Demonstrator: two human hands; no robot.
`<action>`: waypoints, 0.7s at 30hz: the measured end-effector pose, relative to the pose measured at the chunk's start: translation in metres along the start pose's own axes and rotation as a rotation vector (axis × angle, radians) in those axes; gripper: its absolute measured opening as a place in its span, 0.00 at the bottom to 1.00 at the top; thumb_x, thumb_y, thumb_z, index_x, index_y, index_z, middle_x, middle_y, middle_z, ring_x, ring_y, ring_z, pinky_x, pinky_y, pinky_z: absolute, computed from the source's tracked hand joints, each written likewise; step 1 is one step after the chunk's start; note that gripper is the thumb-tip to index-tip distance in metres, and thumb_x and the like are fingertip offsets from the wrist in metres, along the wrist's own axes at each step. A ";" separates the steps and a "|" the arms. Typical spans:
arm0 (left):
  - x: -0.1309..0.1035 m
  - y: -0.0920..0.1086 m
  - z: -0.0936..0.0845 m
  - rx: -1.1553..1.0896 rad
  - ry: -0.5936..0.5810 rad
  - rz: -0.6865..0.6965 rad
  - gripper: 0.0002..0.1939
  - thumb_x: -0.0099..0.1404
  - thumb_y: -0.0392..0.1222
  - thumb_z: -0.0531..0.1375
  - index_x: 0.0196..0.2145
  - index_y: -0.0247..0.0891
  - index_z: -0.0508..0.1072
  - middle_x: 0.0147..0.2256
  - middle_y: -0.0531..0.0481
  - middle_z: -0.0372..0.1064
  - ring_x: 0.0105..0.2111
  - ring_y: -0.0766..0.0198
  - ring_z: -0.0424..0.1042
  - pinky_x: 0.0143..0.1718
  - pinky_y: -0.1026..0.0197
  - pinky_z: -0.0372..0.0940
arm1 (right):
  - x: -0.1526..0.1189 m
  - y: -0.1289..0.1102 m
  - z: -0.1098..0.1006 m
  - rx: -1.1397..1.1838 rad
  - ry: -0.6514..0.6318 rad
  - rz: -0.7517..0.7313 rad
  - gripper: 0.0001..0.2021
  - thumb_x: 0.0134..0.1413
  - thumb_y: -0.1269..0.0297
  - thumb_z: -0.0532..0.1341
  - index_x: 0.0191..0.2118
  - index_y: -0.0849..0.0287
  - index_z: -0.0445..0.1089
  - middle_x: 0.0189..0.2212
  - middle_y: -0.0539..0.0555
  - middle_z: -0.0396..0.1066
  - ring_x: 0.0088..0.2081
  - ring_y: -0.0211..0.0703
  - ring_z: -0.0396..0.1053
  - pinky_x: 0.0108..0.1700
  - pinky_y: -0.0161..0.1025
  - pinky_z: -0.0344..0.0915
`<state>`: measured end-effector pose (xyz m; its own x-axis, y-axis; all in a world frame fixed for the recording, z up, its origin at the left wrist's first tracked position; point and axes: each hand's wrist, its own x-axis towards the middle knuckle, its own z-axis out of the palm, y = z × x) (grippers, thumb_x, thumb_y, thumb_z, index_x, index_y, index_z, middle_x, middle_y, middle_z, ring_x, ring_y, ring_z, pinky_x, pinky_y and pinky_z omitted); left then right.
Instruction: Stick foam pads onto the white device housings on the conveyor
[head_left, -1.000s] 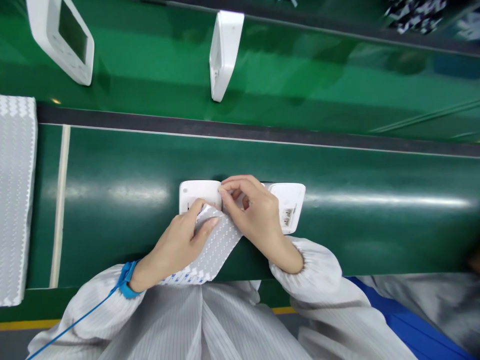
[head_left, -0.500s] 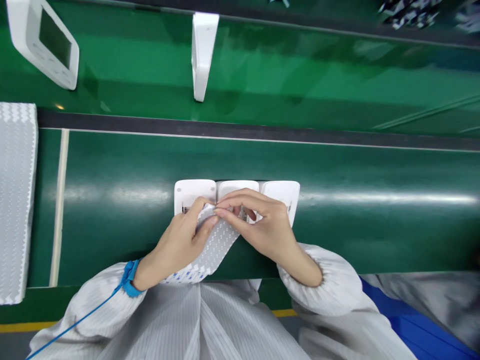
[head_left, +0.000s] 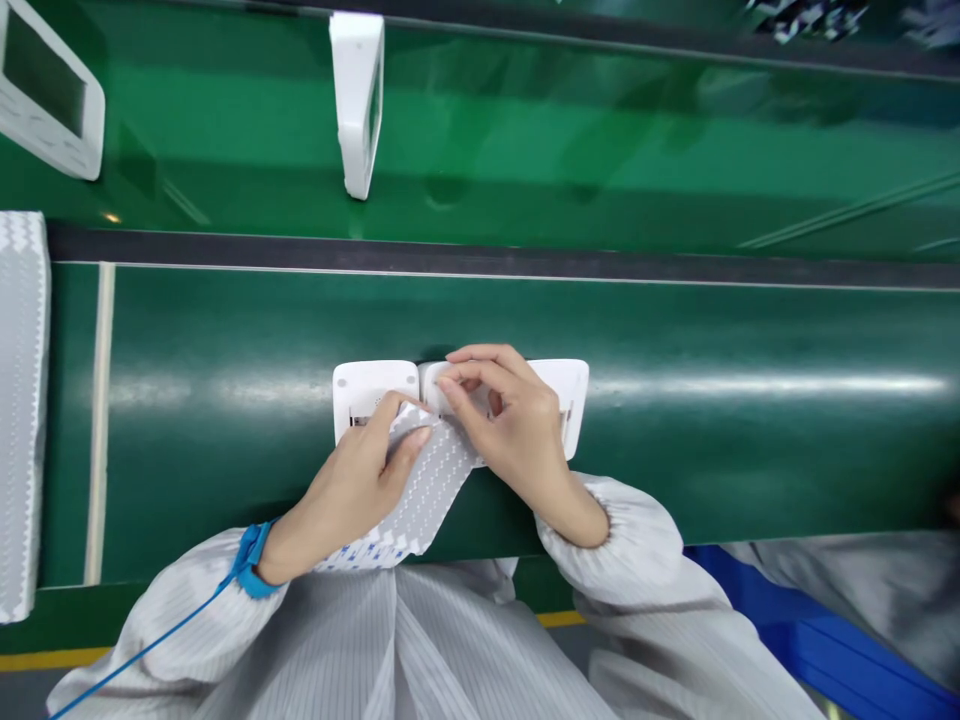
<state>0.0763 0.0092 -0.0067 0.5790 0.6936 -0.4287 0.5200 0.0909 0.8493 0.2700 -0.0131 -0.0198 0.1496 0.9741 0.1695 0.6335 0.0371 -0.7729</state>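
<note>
Three white plastic housings lie side by side on the green bench: a left housing point(head_left: 375, 380), a middle housing point(head_left: 433, 376) and a right housing point(head_left: 568, 378). My left hand point(head_left: 352, 490) grips a grey sheet of small white stickers point(head_left: 435, 490) between thumb and fingers, its upper end over the near side of the housings. Over the middle housing, my right hand point(head_left: 517, 415) is closed in a pinch near its top left corner. Whatever sits between those fingertips is too small to make out. Slots with metal parts show partly in the outer housings.
A stack of similar sheets point(head_left: 21, 400) lies at the far left, beside a pale strip point(head_left: 99, 420) across the bench. Behind the dark rail, a white device with a screen point(head_left: 52, 95) and another white device point(head_left: 356, 105) stand on green. A blue bin point(head_left: 847, 640) is lower right.
My right hand has moved from the sheet's upper edge up onto the middle housing, still pinched. My left hand keeps the sheet. The view has shifted slightly; the rear devices appear further left.
</note>
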 end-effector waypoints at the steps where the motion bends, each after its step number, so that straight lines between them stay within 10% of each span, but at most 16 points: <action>1: 0.000 0.000 0.000 -0.001 -0.006 -0.008 0.10 0.80 0.47 0.51 0.54 0.45 0.67 0.41 0.50 0.76 0.31 0.61 0.73 0.34 0.60 0.61 | 0.000 -0.001 0.001 -0.018 0.006 -0.022 0.04 0.67 0.69 0.63 0.40 0.57 0.77 0.45 0.55 0.77 0.34 0.39 0.75 0.38 0.40 0.75; 8: -0.001 0.000 -0.001 -0.011 -0.002 -0.007 0.11 0.80 0.47 0.51 0.55 0.45 0.67 0.40 0.51 0.75 0.29 0.63 0.69 0.33 0.60 0.60 | 0.001 -0.001 -0.002 -0.190 0.040 -0.172 0.06 0.67 0.70 0.64 0.37 0.56 0.77 0.45 0.58 0.79 0.42 0.45 0.78 0.38 0.41 0.75; 21: 0.015 0.015 0.014 -0.019 0.005 0.128 0.09 0.80 0.44 0.53 0.54 0.43 0.68 0.32 0.56 0.68 0.26 0.65 0.66 0.32 0.61 0.58 | -0.018 0.003 -0.038 0.253 -0.121 0.128 0.01 0.60 0.68 0.71 0.36 0.55 0.81 0.37 0.51 0.82 0.29 0.36 0.72 0.25 0.35 0.65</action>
<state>0.1015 0.0108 -0.0048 0.6369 0.7037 -0.3150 0.4299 0.0150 0.9028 0.2985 -0.0390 -0.0019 0.1150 0.9934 -0.0014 0.4038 -0.0481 -0.9136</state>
